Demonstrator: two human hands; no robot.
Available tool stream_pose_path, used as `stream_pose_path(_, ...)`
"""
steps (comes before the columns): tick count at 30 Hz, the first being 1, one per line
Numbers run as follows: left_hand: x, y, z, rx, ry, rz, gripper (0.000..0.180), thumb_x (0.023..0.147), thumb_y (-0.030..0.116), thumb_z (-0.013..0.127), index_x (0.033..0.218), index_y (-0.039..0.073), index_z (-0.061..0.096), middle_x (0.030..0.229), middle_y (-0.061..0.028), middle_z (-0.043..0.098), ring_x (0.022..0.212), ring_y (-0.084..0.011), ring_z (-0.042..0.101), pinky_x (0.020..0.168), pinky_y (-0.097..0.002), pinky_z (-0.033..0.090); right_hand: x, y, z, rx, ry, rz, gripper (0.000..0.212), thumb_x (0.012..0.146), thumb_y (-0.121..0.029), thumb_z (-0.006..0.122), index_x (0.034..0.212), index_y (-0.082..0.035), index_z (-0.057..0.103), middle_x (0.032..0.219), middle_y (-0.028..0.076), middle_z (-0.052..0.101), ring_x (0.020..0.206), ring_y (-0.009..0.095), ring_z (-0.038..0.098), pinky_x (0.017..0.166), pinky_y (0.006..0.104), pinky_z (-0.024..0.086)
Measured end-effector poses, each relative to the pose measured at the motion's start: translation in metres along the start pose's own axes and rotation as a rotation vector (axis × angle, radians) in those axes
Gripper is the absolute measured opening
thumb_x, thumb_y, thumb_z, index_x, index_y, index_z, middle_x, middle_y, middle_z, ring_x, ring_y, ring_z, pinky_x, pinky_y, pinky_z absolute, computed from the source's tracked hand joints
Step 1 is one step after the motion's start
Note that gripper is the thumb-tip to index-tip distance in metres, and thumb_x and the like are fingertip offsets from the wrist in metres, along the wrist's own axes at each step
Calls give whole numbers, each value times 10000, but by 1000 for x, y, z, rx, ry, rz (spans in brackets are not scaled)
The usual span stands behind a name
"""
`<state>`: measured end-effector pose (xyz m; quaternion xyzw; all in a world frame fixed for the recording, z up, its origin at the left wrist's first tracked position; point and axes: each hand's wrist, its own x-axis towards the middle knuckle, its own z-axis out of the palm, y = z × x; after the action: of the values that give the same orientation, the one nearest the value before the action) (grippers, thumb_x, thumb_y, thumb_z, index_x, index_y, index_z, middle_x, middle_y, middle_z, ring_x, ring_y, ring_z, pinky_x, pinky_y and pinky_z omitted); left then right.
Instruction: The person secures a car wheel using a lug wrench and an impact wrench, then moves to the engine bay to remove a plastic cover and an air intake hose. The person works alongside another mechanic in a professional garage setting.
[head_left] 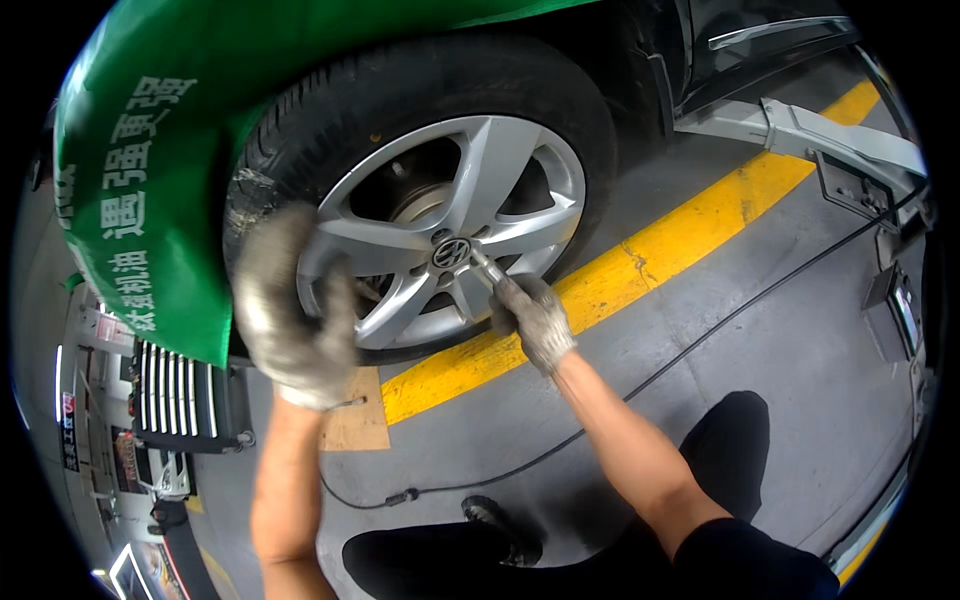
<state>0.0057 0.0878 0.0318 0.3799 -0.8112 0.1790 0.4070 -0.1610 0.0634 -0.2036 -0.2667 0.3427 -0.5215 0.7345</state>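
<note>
A car wheel with a silver spoked rim (505, 165) and a black tire (400, 85) stands in front of me. My right hand (535, 318), in a greyish-white work glove, is closed around a short silver metal tool like a socket (487, 263). Its tip meets the rim by a bolt hole, just right of the round centre cap (451, 253). My left hand (298, 320), gloved too and blurred by motion, is at the tire's left side with thumb and fingers apart. Nothing shows in it. It covers part of the rim's left edge.
A green cover (150, 190) drapes the fender. A white lift arm (845, 135) reaches under the car at right. A black hose (640, 390) crosses the grey floor past a yellow stripe (690, 225). A brown board (357, 415) lies below the wheel.
</note>
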Motion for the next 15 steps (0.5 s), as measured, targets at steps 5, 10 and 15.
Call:
stream_pose_path(5,111,-24,-26,617,-402,112,578,974,286,688,1477,58,519,1480,-213,541,1372,-383,519,1156,-445,419,50,4,29,-3,269,91,271,995,-258,692,1052,4,655,784,56,653,668,113,610,567,285,492)
stream_pose_path(10,133,-62,-3,635,-542,-146,688,988,493,581,1531,93,444,1539,-222,467,1430,-404,431,1199,-462,349,69,12,34,-844,410,-244,352,976,-317,680,1095,13,649,892,233,710,880,386,717,759,462,562)
stream_pose_path(15,143,-68,-6,628,-584,-192,662,975,537,582,1493,137,485,1484,-206,505,1408,-401,442,1162,-473,385,55,-27,26,-1230,204,-276,437,983,-356,650,1262,-24,599,1071,261,715,1035,411,703,900,516,567)
